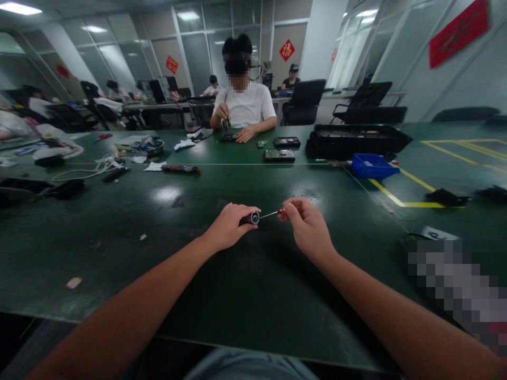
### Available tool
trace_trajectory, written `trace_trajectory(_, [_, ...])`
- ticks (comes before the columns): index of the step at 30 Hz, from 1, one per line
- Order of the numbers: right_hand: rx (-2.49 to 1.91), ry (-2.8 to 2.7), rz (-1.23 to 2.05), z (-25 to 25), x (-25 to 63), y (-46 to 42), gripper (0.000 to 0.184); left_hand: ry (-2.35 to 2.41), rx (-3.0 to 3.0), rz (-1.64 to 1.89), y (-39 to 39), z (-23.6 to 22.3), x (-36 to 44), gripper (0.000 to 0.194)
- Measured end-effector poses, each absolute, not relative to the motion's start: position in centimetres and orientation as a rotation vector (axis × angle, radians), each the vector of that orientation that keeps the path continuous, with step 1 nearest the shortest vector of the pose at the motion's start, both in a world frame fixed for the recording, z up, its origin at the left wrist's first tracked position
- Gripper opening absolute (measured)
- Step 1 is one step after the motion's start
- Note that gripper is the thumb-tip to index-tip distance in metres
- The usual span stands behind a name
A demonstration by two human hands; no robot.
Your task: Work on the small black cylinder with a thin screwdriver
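My left hand [227,227] is closed round a dark cylindrical part [254,217], whose round, silver-rimmed end faces right and toward me. What lies inside that end is too small to make out. My right hand [307,224] pinches the red handle of a screwdriver [270,214]. Its thin metal shaft points left, with the tip at the rim of the cylinder; whether it touches cannot be told. Both hands are just above the green table [222,295], and my fingers hide most of the cylinder and part of the handle.
Across the table a person [243,103] works on a dark part. Circuit-board devices [279,154], a long black tray [356,140] and a blue bin [374,166] stand at the back right. A dark tool-like cylinder [180,168] and cables [95,169] lie back left.
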State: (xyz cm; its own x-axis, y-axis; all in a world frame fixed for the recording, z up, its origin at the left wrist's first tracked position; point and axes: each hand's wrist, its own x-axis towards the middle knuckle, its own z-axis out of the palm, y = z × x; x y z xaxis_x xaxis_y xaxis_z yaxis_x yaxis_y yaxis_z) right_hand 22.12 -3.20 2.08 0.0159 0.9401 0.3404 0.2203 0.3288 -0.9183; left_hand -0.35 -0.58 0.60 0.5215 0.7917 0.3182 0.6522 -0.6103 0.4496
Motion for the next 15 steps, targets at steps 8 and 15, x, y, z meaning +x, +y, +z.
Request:
trace_trajectory(8, [-1.153,-1.602,0.712,2.22,22.04,-3.79,0.019,1.258,2.465,0.747,-0.41,0.38,-0.52,0.039])
trace_trajectory(15, [-1.099,-1.429,0.917,1.61,22.02,-3.03,0.023,1.261,2.493,0.818,-0.52,0.56,-0.54,0.039])
